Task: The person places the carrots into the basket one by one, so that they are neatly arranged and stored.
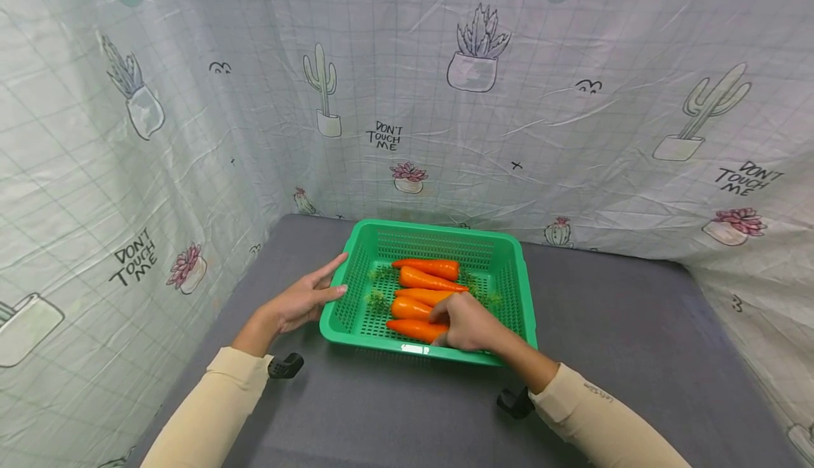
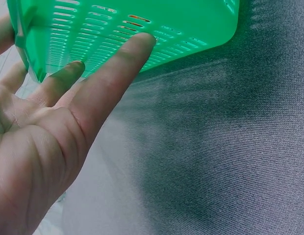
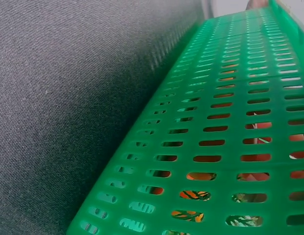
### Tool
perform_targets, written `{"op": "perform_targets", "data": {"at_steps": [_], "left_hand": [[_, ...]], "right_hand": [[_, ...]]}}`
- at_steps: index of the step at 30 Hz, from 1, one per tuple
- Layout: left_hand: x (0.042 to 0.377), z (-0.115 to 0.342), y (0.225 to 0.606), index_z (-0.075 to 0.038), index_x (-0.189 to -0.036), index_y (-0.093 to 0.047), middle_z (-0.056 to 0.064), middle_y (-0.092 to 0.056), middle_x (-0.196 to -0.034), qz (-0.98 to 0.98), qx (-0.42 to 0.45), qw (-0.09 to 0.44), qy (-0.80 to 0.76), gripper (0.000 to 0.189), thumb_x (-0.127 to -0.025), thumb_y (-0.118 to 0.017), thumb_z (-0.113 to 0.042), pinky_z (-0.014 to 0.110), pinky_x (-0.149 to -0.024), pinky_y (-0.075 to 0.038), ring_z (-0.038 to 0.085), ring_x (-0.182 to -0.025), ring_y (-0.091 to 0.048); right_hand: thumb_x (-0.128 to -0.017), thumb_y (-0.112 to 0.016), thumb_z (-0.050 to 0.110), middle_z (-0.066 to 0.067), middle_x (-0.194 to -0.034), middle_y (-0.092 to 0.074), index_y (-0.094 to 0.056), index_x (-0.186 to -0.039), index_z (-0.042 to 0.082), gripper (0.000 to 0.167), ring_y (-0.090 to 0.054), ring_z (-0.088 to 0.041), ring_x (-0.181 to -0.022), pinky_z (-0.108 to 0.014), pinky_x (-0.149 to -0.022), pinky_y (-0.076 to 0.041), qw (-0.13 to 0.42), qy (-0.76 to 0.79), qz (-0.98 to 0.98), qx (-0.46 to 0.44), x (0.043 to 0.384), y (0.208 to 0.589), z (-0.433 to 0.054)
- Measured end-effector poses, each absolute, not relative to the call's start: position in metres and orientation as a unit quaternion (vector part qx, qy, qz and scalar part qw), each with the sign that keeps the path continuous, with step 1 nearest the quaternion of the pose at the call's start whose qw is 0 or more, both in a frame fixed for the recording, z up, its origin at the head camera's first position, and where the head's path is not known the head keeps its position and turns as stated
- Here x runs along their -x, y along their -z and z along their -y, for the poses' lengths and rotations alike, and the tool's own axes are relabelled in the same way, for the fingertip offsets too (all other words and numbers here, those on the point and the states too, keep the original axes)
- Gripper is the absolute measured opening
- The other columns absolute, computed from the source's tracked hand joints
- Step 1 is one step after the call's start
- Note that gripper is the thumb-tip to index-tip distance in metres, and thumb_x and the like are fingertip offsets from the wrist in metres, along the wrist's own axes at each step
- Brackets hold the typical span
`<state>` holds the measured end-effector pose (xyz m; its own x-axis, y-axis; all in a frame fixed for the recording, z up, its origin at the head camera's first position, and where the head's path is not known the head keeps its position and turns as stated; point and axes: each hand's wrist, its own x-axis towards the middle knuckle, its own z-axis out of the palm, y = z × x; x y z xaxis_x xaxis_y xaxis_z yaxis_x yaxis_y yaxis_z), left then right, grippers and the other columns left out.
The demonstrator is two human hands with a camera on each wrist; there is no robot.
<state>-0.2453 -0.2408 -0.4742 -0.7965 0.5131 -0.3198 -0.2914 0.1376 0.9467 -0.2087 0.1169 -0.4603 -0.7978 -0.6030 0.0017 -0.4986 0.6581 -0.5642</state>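
Observation:
A green plastic basket (image 1: 439, 353) with slotted walls sits on the dark grey table. Inside it lie several orange carrots (image 1: 427, 268) in a row, their leafy green tops (image 1: 378, 301) spread at the sides. My left hand (image 1: 304, 302) holds the basket's left rim, thumb over the edge and fingers against the outer wall, as the left wrist view also shows. Reaching over the near right side, my right hand (image 1: 469, 323) grips the thick end of the nearest carrot (image 1: 410, 328). In the right wrist view the basket wall (image 3: 211, 142) largely hides that hand.
Grey cloth covers the table (image 1: 610, 341) around the basket. Behind and on both sides hangs a pale curtain (image 1: 407, 100) printed with potted plants, close to the basket's far edge. A black strap (image 1: 286, 366) is at the left wrist, another strap (image 1: 515, 403) at the right.

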Motion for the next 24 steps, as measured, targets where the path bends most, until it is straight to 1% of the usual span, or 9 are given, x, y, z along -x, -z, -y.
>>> {"op": "perform_targets", "data": {"at_steps": [1,3,8,10,14,17,20,21,24], "left_hand": [[0.2452,0.2411,0.4744,-0.048,-0.166,-0.005,0.011,0.007,-0.177,-0.690,-0.084,0.308,-0.649,0.084,-0.107,-0.062,-0.031,0.053,-0.106,-0.054,0.047,-0.157,-0.027],[0.2453,0.2405,0.4743,-0.049,-0.166,-0.007,0.009,0.007,-0.177,-0.692,-0.078,0.307,-0.649,0.083,-0.106,-0.063,-0.032,0.054,-0.106,-0.054,0.047,-0.157,-0.027],[0.2463,0.2387,0.4751,-0.051,-0.165,-0.010,0.007,0.008,-0.177,-0.694,-0.073,0.304,-0.649,0.082,-0.106,-0.064,-0.032,0.055,-0.107,-0.053,0.045,-0.157,-0.027],[0.2460,0.2389,0.4756,-0.051,-0.165,-0.009,0.007,0.010,-0.177,-0.696,-0.075,0.304,-0.646,0.082,-0.106,-0.063,-0.032,0.056,-0.109,-0.052,0.045,-0.158,-0.025],[0.2452,0.2400,0.4753,-0.051,-0.165,-0.009,0.007,0.014,-0.177,-0.700,-0.077,0.305,-0.641,0.082,-0.106,-0.063,-0.032,0.057,-0.111,-0.050,0.045,-0.159,-0.021],[0.2457,0.2397,0.4747,-0.051,-0.165,-0.009,0.009,0.011,-0.177,-0.699,-0.080,0.304,-0.642,0.081,-0.106,-0.062,-0.033,0.056,-0.109,-0.052,0.046,-0.157,-0.026],[0.2458,0.2396,0.4741,-0.051,-0.165,-0.009,0.011,0.007,-0.177,-0.697,-0.078,0.302,-0.646,0.081,-0.107,-0.062,-0.032,0.054,-0.105,-0.055,0.047,-0.154,-0.032],[0.2457,0.2397,0.4741,-0.051,-0.165,-0.009,0.011,0.006,-0.177,-0.697,-0.077,0.302,-0.646,0.081,-0.107,-0.062,-0.032,0.054,-0.104,-0.055,0.047,-0.154,-0.033],[0.2457,0.2393,0.4738,-0.051,-0.165,-0.008,0.011,0.008,-0.177,-0.699,-0.077,0.303,-0.643,0.081,-0.107,-0.062,-0.032,0.053,-0.105,-0.055,0.047,-0.155,-0.031]], "right_hand": [[-0.073,-0.095,0.013,0.005,-0.082,-0.073,-0.082,-0.097,0.010,0.027,-0.048,-0.009,-0.071,-0.022,-0.063,-0.041,0.097,0.281,-0.906,0.301,0.2091,0.4607,-0.1163],[-0.073,-0.095,0.014,0.006,-0.078,-0.069,-0.081,-0.094,0.011,0.025,-0.045,-0.009,-0.069,-0.021,-0.062,-0.038,0.101,0.282,-0.905,0.301,0.2103,0.4612,-0.1153],[-0.073,-0.095,0.015,0.006,-0.076,-0.066,-0.079,-0.090,0.011,0.024,-0.046,-0.009,-0.069,-0.022,-0.063,-0.040,0.095,0.279,-0.906,0.304,0.2116,0.4628,-0.1152],[-0.073,-0.095,0.016,0.008,-0.075,-0.065,-0.079,-0.089,0.012,0.023,-0.046,-0.008,-0.068,-0.022,-0.063,-0.041,0.098,0.281,-0.906,0.302,0.2110,0.4641,-0.1148],[-0.075,-0.094,0.015,0.011,-0.067,-0.049,-0.075,-0.082,0.012,0.021,-0.040,-0.008,-0.065,-0.021,-0.060,-0.037,0.103,0.282,-0.905,0.302,0.2106,0.4658,-0.1124],[-0.075,-0.094,0.013,0.010,-0.065,-0.040,-0.072,-0.077,0.012,0.022,-0.037,-0.009,-0.064,-0.022,-0.059,-0.035,0.092,0.280,-0.905,0.308,0.2111,0.4655,-0.1113],[-0.076,-0.094,0.015,0.010,-0.065,-0.045,-0.073,-0.077,0.012,0.021,-0.038,-0.008,-0.065,-0.022,-0.060,-0.037,0.087,0.285,-0.902,0.313,0.2113,0.4655,-0.1115],[-0.077,-0.093,0.016,0.010,-0.067,-0.050,-0.074,-0.079,0.012,0.019,-0.041,-0.007,-0.065,-0.022,-0.061,-0.038,0.087,0.289,-0.900,0.314,0.2111,0.4659,-0.1125],[-0.083,-0.089,0.020,0.009,-0.076,-0.065,-0.078,-0.087,0.012,0.014,-0.049,-0.005,-0.069,-0.022,-0.064,-0.045,0.085,0.314,-0.896,0.302,0.2092,0.4655,-0.1173]]}}
